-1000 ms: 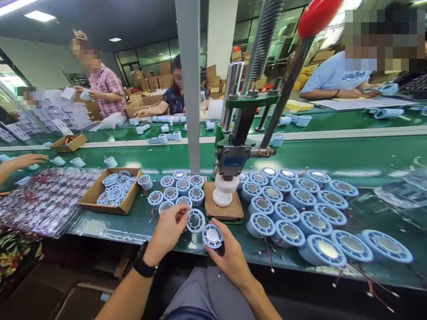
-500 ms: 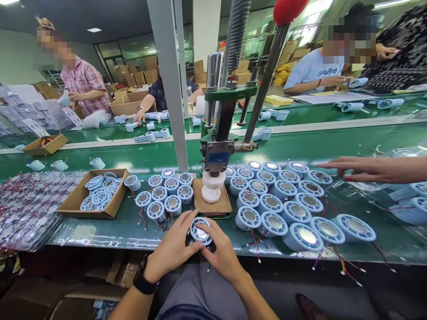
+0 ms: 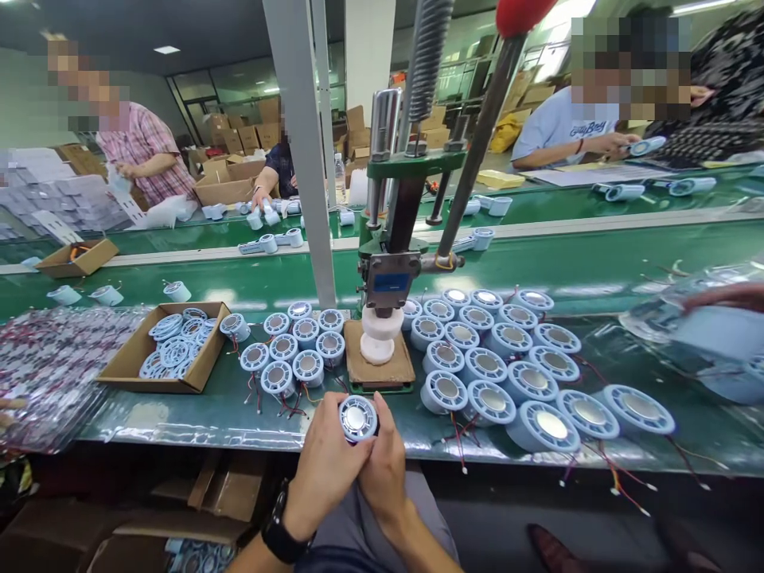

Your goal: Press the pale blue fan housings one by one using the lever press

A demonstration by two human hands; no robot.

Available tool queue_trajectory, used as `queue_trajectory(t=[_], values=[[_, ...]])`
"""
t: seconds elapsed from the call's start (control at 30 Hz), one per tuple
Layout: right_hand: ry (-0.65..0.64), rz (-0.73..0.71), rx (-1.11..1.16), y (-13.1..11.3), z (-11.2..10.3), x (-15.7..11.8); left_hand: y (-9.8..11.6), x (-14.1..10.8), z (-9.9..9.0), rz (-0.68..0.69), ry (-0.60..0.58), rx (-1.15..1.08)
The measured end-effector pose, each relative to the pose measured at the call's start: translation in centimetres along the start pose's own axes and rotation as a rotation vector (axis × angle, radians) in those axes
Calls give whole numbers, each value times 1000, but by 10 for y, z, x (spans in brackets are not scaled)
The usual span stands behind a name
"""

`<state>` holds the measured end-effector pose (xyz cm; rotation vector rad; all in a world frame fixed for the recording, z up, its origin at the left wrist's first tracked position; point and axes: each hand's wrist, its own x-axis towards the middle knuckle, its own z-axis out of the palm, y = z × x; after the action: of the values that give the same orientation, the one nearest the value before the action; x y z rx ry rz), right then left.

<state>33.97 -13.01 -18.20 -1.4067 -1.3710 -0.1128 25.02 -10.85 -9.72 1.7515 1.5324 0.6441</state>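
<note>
Both hands hold one light-blue round housing (image 3: 358,419) with a slotted rim and a silver disc on top, just off the table's front edge. My left hand (image 3: 333,454) grips its left side, thumb across the front. My right hand (image 3: 385,458) is wrapped round its right side, fingers closed. Just beyond stands a hand-lever press (image 3: 391,278) with a white round pusher (image 3: 382,322) above a white round seat (image 3: 377,348) on a brown board (image 3: 358,370). The housing's underside is hidden by my hands.
Similar housings with wires stand in groups left (image 3: 284,347) and right (image 3: 489,362) of the press. A cardboard box (image 3: 194,382) holds light-blue slotted rings. A co-worker's hand (image 3: 731,296) is at the right over plastic-wrapped housings. Other people work across the green belt (image 3: 251,278).
My right fingers have moved off the housing's top to its side, and my hands have drawn closer together. The co-worker's hand has gone back right, and one housing has left the right group.
</note>
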Motion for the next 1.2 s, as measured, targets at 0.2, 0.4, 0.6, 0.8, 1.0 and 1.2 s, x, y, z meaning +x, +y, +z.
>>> queue_trajectory(t=[0.2,0.4,0.6,0.8,1.0,1.2], values=[[-132,-4,131,3,-7,3,-7,-3,6,-51,10,-38],[-51,35,46,0,-5,3,-11,-4,11,-29,88,-64],[-94,57,77,-4,-6,8,-19,-7,18,38,107,-64],[-348,-16,67,9,-19,14,-30,-10,29,93,105,-16],[-600,-300,12,13,-86,117,-19,5,18,47,64,-168],[67,-385,-310,-53,-148,346,31,58,-11,114,131,-220]])
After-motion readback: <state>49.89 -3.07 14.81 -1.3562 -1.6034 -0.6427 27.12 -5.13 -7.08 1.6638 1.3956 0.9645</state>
